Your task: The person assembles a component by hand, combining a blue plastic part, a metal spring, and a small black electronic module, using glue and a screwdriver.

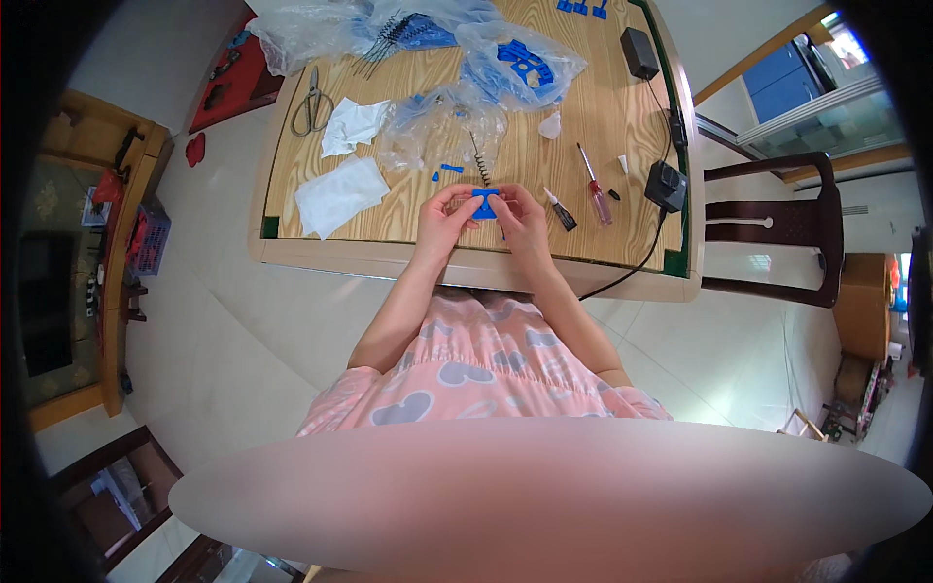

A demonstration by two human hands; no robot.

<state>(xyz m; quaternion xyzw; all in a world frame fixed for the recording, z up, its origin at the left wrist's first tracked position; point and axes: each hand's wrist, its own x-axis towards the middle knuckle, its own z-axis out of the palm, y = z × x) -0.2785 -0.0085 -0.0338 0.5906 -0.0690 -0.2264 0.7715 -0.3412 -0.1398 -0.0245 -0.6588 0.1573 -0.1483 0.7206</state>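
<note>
Left hand (445, 216) and right hand (522, 220) together pinch one blue part (485, 202) over the table (622, 126) edge. Risk: a slip could drop it floorward; spring (479, 161) lies near.

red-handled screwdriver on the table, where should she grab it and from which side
Grip the red handle, the thicker end lying nearest the table's front edge, probably with the right hand, which is closest. The screwdriver lies flat, its thin metal shaft pointing away from her, so coming from above, fingers across the handle, looks best. The glue tube lies close on its left, so approach from the right.
</note>
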